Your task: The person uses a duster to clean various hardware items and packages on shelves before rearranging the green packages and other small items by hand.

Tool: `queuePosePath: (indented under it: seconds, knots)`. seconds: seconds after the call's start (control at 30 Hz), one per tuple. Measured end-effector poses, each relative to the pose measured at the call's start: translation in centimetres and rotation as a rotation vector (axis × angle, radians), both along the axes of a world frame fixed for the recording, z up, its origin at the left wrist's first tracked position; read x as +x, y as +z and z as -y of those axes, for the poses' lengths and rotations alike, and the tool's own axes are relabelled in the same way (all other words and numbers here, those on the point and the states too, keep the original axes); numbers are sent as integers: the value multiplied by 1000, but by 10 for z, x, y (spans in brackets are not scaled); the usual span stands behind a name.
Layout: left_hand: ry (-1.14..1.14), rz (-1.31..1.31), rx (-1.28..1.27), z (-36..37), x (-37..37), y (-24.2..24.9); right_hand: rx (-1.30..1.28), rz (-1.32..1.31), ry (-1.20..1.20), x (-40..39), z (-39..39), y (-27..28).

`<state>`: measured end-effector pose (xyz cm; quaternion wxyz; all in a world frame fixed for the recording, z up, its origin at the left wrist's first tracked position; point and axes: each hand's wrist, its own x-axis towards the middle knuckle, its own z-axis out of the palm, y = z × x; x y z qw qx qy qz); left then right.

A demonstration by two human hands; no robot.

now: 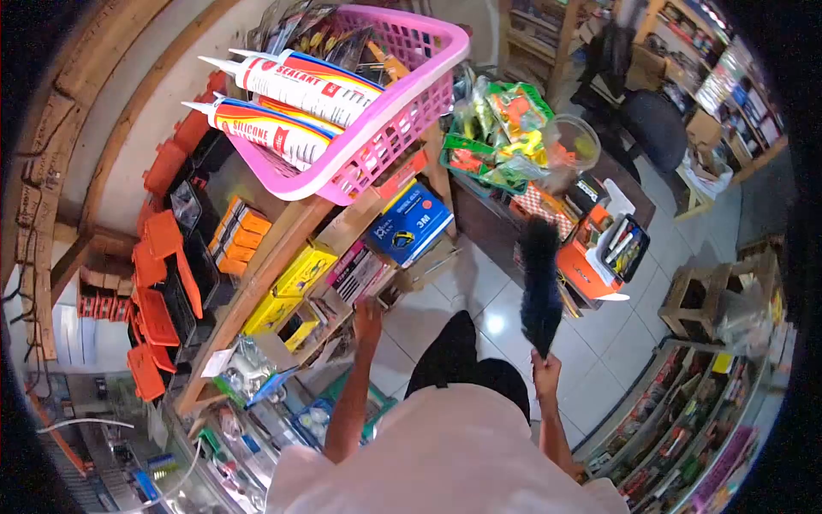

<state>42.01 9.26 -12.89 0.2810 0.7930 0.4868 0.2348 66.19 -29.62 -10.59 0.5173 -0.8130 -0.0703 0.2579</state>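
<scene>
My right hand (545,373) is closed around the handle end of a dark feather duster (539,287), which points up and away from me over the tiled floor. At the shelf's edge, my left hand (368,321) is by a pink and white box (361,270); its fingers are too small and partly hidden to read. Just beyond that box stands a blue 3M box (413,224). A yellow box (306,267) sits to the left on the same lower shelf.
A pink basket (398,128) holding sealant tubes (274,133) overhangs the shelf. Orange bins (158,313) line the left wall. Green trays (467,158) and an orange box (586,265) stand ahead right. A display case (676,420) is at lower right, near a wooden stool (698,295).
</scene>
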Motion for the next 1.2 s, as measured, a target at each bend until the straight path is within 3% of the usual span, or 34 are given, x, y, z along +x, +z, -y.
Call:
queuePosePath:
  seconds: [0.03, 0.07, 0.1, 0.17, 0.23, 0.27, 0.33, 0.43, 0.47, 0.57, 0.73, 0.83, 0.87, 1.2]
  knots:
    - [22, 160, -191, -48, 4, -57, 49, -80, -62, 15, -24, 29]
    - [93, 103, 27, -42, 62, 50, 49, -80, -48, 34, -41, 50]
    - [119, 198, 61, -51, 97, 100, 44, -131, -58, 47, -51, 69]
    - [176, 15, 265, -94, 122, 109, 65, -108, -45, 68, -56, 71]
    - [287, -88, 102, -117, 140, 134, 129, -128, -65, 86, -62, 72]
    - [287, -90, 109, -135, 141, 132, 136, -131, -64, 94, -63, 69]
    - [162, -460, 105, -163, 130, 110, 171, -174, -52, 108, -60, 60]
    - [251, -483, 133, -158, 131, 105, 200, -221, 8, 126, -64, 72]
    - [255, -483, 135, -145, 138, 120, 205, -179, 41, 133, -56, 50]
    - [284, -567, 211, -137, 135, 103, 222, -101, 202, 160, -45, 46]
    - [316, -546, 187, -103, 133, 94, 216, 136, 314, 209, -31, 65]
    - [335, -503, 216, -74, 136, 99, 255, -61, 186, 225, -31, 83]
    - [343, -479, 101, -62, 144, 119, 290, -92, 143, 231, -30, 76]
    - [410, -527, 103, -23, 145, 97, 309, -39, 141, 248, -34, 87]
